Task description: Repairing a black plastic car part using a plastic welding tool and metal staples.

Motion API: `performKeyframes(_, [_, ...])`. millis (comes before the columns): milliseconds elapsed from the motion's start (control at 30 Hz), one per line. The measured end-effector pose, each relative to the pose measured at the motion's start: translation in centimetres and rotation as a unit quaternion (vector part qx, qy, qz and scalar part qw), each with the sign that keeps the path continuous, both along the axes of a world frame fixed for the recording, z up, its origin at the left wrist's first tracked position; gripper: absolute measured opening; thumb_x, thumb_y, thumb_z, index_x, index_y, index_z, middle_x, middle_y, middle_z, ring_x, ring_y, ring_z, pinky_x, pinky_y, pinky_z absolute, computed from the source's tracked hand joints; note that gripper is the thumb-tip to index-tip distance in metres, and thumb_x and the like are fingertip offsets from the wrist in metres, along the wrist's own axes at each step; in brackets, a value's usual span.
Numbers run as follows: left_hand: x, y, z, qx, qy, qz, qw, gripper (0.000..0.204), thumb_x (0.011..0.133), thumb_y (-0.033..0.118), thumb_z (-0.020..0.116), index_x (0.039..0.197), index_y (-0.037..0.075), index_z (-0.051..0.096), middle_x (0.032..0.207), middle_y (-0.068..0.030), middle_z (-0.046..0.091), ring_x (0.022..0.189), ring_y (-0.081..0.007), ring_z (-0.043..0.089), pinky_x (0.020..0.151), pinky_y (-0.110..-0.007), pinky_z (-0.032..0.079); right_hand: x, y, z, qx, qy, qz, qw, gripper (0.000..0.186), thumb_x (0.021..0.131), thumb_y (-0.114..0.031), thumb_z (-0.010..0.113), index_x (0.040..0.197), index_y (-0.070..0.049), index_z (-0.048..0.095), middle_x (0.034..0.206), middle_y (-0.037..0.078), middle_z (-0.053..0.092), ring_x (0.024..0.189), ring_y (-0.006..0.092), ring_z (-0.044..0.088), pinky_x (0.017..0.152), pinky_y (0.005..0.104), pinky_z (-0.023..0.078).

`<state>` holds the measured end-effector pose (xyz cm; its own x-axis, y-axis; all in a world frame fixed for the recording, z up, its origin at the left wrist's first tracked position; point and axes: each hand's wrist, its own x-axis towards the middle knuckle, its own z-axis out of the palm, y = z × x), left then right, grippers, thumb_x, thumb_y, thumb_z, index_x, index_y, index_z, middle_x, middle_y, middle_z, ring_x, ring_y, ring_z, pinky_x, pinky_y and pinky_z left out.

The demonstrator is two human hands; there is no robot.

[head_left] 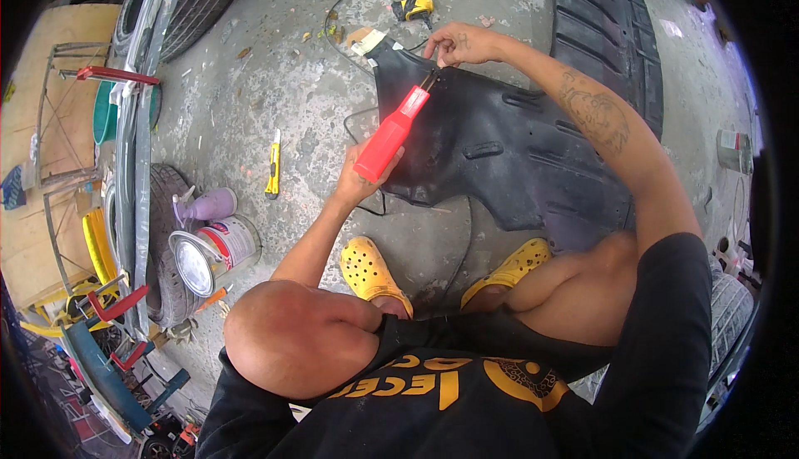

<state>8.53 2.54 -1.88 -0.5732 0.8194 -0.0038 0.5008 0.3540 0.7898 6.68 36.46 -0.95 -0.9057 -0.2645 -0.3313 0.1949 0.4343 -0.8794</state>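
Note:
My left hand [366, 172] is wrapped round a red hot stapler [391, 138], a handheld tool with two dark metal prongs at its tip. Its prongs point up and away, over the far left corner of a large black plastic car panel [466, 126]. Just beyond the prongs, my right hand [458, 45] has thumb and forefinger pinched close to the panel's edge. Whatever sits between those fingers is too small to make out. The panel lies on the floor in front of my feet, with moulded ridges and slots across it.
A yellow and black power tool [414, 6] rests beyond the panel, near a dark cable [333, 9]. Left of me are a yellow utility knife [274, 165], a purple spray bottle [208, 205], a paint can [225, 243] and tyres [166, 197]. A second ridged black panel [607, 26] lies far right.

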Motion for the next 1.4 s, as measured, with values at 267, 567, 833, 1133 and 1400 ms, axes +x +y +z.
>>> performKeyframes(267, [0.0,0.0,0.1,-0.025,-0.022,0.007,0.999,0.025,0.088,0.016,0.068,0.111,0.005,0.064,0.09,-0.015,0.068,0.078,-0.03,0.067,0.072,-0.034,0.052,0.0,0.0,0.3,-0.001,-0.005,0.0,1.0,0.035,0.076,0.003,0.058,0.11,0.0,0.066,0.076,0.004,0.065,0.069,0.0113,0.06,0.063,0.0275,0.048])
performKeyframes(567, [0.4,0.4,0.0,0.041,0.012,0.025,0.999,0.023,0.091,0.028,0.067,0.089,0.005,0.063,0.064,-0.0145,0.059,0.059,-0.0311,0.06,0.06,-0.038,0.046,0.2,0.2,0.1,0.014,0.005,0.011,1.0,0.029,0.083,-0.009,0.065,0.11,-0.002,0.064,0.075,0.002,0.061,0.069,0.0103,0.057,0.065,0.0271,0.045])
performKeyframes(833, [0.2,-0.2,0.1,0.064,0.043,0.018,0.997,0.023,0.091,0.027,0.067,0.093,0.005,0.064,0.068,-0.016,0.061,0.062,-0.0339,0.061,0.061,-0.038,0.047,-0.3,0.1,0.1,0.016,-0.005,0.036,0.999,0.031,0.082,-0.009,0.065,0.112,-0.002,0.063,0.077,0.001,0.061,0.073,0.0099,0.058,0.07,0.0259,0.047])
performKeyframes(1133, [-0.1,-0.8,0.0,0.023,-0.025,-0.002,0.999,0.026,0.088,0.02,0.069,0.108,0.004,0.064,0.092,-0.0155,0.068,0.081,-0.0311,0.067,0.074,-0.036,0.052,0.7,0.2,-0.2,-0.058,-0.028,-0.036,0.997,0.025,0.086,-0.013,0.067,0.109,-0.002,0.066,0.082,0.002,0.063,0.076,0.0127,0.06,0.071,0.0281,0.051])
performKeyframes(1400, [0.1,-0.3,0.8,0.022,-0.069,-0.001,0.997,0.025,0.089,0.02,0.068,0.107,0.003,0.064,0.093,-0.0145,0.069,0.081,-0.0285,0.067,0.075,-0.035,0.052,0.1,0.1,0.0,0.048,-0.134,-0.094,0.985,0.018,0.085,-0.019,0.072,0.095,-0.005,0.07,0.077,0.002,0.063,0.068,0.012,0.061,0.061,0.0271,0.053])
